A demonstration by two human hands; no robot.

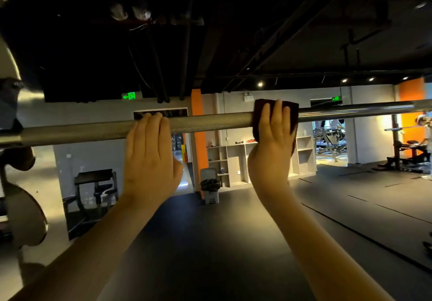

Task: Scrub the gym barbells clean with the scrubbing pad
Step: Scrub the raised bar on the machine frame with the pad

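Nearest, the left hand [149, 153] hooks its fingers over the barbell [210, 120], which runs level across the view. The right hand [272, 144] clamps the scrubbing pad [294, 116] round it. The steel looks heavy and stiff; the rough middle should grip well, while the smooth stretch is likely slippery.
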